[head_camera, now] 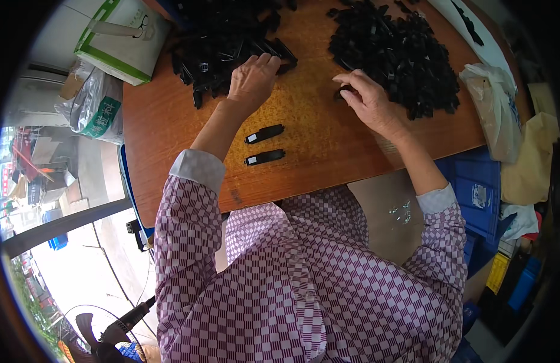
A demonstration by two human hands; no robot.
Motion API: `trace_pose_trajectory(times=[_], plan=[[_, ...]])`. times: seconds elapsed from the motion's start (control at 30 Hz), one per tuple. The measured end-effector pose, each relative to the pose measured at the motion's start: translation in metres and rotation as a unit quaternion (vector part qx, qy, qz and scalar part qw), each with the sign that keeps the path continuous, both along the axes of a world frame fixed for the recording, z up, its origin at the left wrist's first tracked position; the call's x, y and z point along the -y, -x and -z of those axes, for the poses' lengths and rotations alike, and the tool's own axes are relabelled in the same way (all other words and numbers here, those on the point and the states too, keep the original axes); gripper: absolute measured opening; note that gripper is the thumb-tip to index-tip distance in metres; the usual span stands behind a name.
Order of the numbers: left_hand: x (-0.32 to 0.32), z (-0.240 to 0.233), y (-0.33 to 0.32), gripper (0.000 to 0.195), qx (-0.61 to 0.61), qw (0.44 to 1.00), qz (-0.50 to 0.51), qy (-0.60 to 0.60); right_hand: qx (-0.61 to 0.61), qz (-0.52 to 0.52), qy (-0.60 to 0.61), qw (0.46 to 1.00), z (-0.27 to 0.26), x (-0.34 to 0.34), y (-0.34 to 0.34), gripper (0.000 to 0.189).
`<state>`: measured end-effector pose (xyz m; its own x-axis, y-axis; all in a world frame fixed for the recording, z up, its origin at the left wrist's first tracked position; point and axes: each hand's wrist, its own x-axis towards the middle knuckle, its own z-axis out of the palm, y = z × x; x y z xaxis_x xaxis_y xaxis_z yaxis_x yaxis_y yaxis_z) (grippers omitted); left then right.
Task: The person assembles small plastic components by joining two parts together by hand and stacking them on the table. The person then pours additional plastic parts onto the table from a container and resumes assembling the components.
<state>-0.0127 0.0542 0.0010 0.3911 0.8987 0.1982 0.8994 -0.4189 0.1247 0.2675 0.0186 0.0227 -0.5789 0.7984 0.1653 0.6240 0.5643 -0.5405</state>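
My left hand (255,77) is at the near right edge of a pile of black plastic parts (216,59), its fingertips over a long black part; whether it grips one is hidden. My right hand (368,100) has a small black plastic piece (344,92) between thumb and fingers, just left of a second heap of small black plastic pieces (398,59). Nearer to me, two narrow black plastic parts lie one above the other on the wooden table, an upper one (265,134) and a lower one (265,157), each with a white patch at its left end.
On the brown wooden table (180,181), a white and green bag (125,45) stands at the far left. A thin plastic bag (493,109) rests by the right edge, above blue plastic crates (470,186). A fan (100,340) is at the lower left.
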Motion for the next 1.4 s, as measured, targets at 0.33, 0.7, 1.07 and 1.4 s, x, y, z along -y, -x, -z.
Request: trace_pose_trajectory(times=[0.33, 0.7, 1.07, 1.4], plan=[[0.052, -0.014, 0.007, 0.031, 0.182, 0.961, -0.116, 0.175, -0.022, -0.044, -0.011, 0.999, 0.014, 0.02, 0.025, 0.024], [0.048, -0.009, 0.018, 0.03, 0.037, 0.998, 0.038, -0.027, 0.041, -0.023, -0.01, 0.999, 0.005, 0.01, 0.049, 0.026], [0.071, 0.0, 0.033, 0.024, 0.19, 0.977, 0.0, 0.094, 0.141, -0.086, -0.02, 0.986, -0.015, 0.001, 0.083, 0.024], [0.069, 0.004, 0.036, 0.02, 0.236, 0.965, 0.02, 0.11, 0.107, -0.082, 0.003, 0.991, -0.009, 0.002, 0.1, 0.023]])
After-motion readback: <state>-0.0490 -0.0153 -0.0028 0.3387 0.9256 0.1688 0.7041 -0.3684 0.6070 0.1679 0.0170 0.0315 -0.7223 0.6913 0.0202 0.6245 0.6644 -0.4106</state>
